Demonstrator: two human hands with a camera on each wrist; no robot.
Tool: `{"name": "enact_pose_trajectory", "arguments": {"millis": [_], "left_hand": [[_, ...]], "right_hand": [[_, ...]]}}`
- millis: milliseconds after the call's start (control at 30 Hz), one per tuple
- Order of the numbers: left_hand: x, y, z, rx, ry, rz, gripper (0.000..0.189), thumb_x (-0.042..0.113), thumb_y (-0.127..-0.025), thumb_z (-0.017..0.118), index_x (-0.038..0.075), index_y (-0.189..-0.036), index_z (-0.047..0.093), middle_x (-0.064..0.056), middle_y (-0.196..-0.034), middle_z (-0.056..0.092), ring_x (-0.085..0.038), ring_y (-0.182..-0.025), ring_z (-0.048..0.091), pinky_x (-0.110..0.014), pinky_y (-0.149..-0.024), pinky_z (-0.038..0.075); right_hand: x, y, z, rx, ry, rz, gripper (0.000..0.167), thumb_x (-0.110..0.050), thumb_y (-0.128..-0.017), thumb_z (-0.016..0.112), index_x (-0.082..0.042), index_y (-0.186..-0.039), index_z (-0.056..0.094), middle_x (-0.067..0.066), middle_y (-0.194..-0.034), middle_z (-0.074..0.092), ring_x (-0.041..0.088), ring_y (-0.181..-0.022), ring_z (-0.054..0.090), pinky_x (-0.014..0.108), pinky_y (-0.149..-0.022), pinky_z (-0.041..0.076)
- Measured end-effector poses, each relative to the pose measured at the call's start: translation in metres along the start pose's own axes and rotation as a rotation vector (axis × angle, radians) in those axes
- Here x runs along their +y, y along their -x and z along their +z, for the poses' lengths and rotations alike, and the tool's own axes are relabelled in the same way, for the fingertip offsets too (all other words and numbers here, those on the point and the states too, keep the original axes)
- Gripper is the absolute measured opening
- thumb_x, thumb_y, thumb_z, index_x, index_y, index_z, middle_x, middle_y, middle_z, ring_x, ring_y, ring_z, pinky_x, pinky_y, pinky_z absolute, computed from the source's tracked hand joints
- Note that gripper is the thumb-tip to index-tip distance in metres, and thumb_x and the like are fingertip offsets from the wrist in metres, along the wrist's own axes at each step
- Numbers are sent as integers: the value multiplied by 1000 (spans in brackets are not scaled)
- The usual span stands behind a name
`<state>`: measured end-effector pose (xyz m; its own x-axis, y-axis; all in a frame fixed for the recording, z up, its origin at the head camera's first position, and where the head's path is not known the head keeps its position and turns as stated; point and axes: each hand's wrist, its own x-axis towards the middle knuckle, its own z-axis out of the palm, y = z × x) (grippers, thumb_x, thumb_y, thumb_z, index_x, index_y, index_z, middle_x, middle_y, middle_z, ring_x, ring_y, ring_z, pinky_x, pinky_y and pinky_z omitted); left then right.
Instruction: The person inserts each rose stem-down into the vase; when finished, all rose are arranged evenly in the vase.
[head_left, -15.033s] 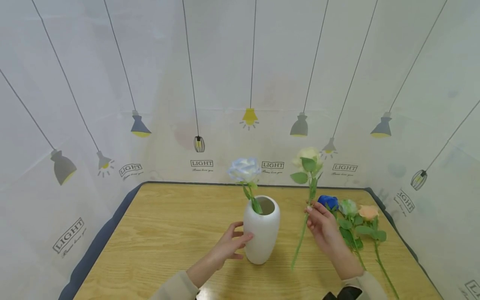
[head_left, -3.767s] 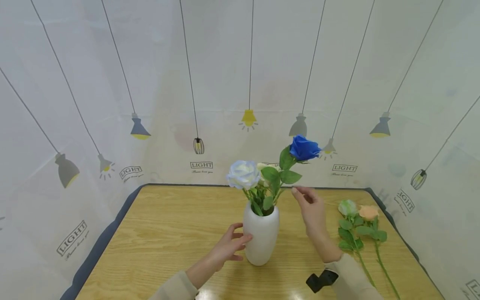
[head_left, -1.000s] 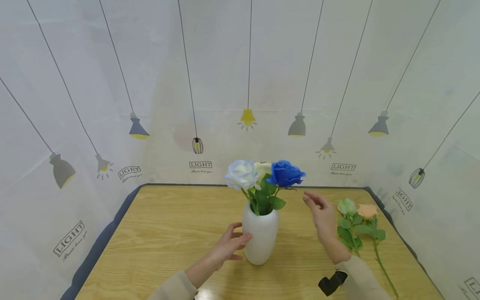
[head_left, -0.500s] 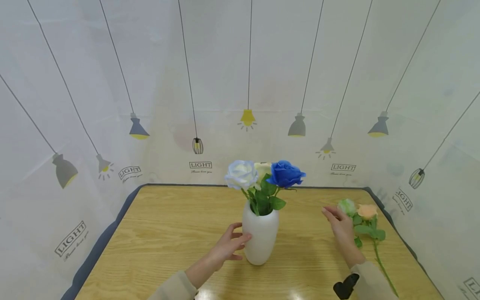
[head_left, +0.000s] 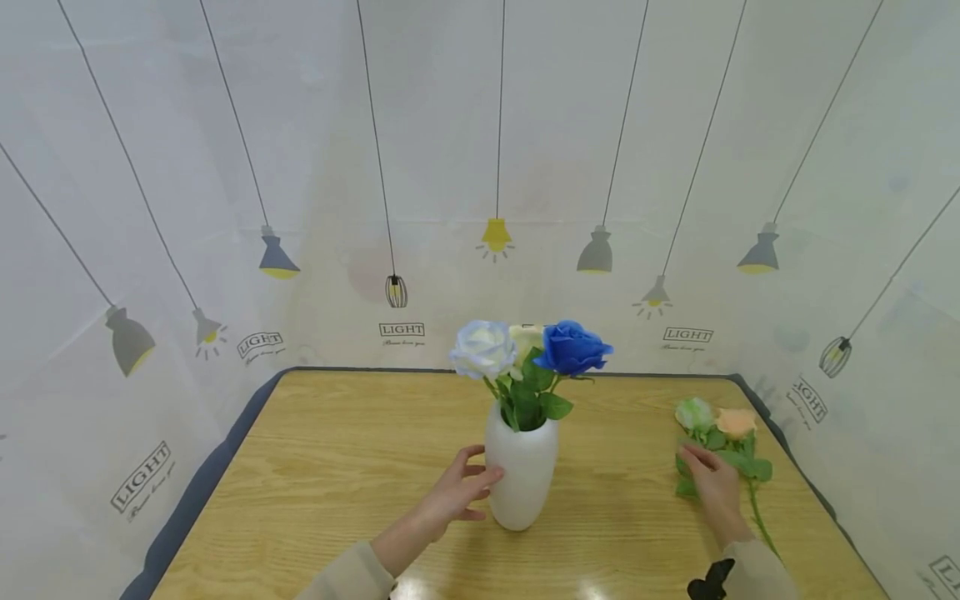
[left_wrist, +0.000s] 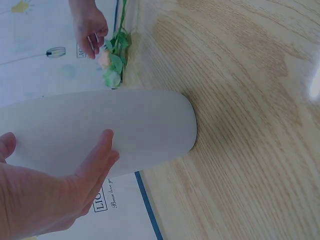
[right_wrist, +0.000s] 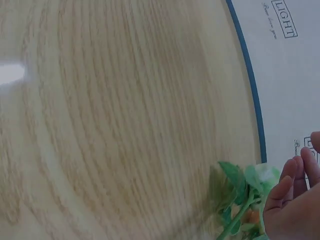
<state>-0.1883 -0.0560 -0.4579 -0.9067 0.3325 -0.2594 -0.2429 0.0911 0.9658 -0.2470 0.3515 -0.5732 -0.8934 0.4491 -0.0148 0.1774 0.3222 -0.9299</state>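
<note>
A white vase (head_left: 522, 475) stands upright on the table, holding a pale blue-white rose (head_left: 482, 350), a cream rose (head_left: 526, 340) partly hidden behind the others, and a deep blue rose (head_left: 573, 348). Against the vase's left side rests my left hand (head_left: 452, 493), its fingers spread and lightly touching the wall. My right hand (head_left: 714, 485) hovers over the leaves of a green-white rose (head_left: 694, 412) lying at the right, fingers loosely bent with no stem visible between them. Beside that lies a peach rose (head_left: 736, 423); the hand and forearm hide much of the green-white rose's stem.
The wooden table (head_left: 337, 450) has a dark blue edge on its far side and flanks. White sheeting (head_left: 435, 125) printed with lamps encloses it behind and on both sides. A black device (head_left: 711, 579) is strapped to the right wrist.
Since the oldest frame, the cream and blue roses have gone into the vase. Over the last second, my right hand moved right and down to the lying roses. My left hand stays put.
</note>
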Motion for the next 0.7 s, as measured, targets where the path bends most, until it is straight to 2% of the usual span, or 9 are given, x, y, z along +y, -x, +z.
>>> {"name": "enact_pose_trajectory", "arguments": {"millis": [100, 133, 200, 367, 467, 600, 700], "left_hand": [[0, 0, 0, 0, 0, 0, 77, 43, -81, 60, 4, -135, 22, -25, -125, 36, -47, -109, 39, -49, -72, 46], [0, 0, 0, 0, 0, 0, 77, 43, -81, 60, 4, -135, 22, -25, -125, 36, -47, -109, 39, -49, -72, 46], [0, 0, 0, 0, 0, 2, 77, 43, -81, 60, 4, -135, 22, -25, -125, 36, -47, -109, 39, -49, -72, 46], [-1, -1, 0, 2, 1, 1, 77, 43, -81, 60, 4, -135, 22, -25, -126, 36, -47, -109, 39, -49, -72, 46], [-1, -1, 0, 2, 2, 1, 77, 43, -81, 60, 4, -135, 22, -25, -126, 36, -47, -109, 39, -48, -72, 46], [-2, -2, 0, 2, 1, 1, 77, 43, -80, 61, 4, -135, 22, -25, -125, 36, -47, -109, 39, -49, -72, 46], [-2, -2, 0, 3, 2, 1, 77, 43, -80, 61, 4, -135, 22, -25, -125, 36, -47, -109, 39, -49, -72, 46]], "right_hand": [[-22, 22, -12, -25, 41, 53, 60, -49, -85, 49, -2, -121, 50, 12, -117, 49, 21, -101, 45, 31, -76, 41], [-18, 23, -15, -20, 48, 59, 61, -50, -85, 48, -2, -121, 49, 12, -117, 49, 21, -101, 45, 31, -76, 41], [-25, 32, -20, -26, 47, 75, 61, -46, -87, 45, 3, -123, 45, 21, -121, 43, 29, -106, 40, 37, -81, 38], [-14, 33, -26, 60, 118, 100, 51, -36, -89, 48, 5, -120, 46, 23, -117, 46, 32, -102, 43, 35, -72, 39], [-7, 32, -28, 124, 185, 109, 42, -25, -86, 53, 8, -113, 50, 27, -110, 50, 35, -98, 45, 40, -73, 37], [2, 33, -31, 141, 248, 96, 37, -16, -82, 55, 11, -107, 51, 29, -100, 51, 39, -92, 45, 46, -76, 34], [8, 33, -32, 121, 286, 92, 37, -17, -82, 56, 11, -106, 52, 27, -96, 54, 38, -90, 47, 42, -69, 37]]}}
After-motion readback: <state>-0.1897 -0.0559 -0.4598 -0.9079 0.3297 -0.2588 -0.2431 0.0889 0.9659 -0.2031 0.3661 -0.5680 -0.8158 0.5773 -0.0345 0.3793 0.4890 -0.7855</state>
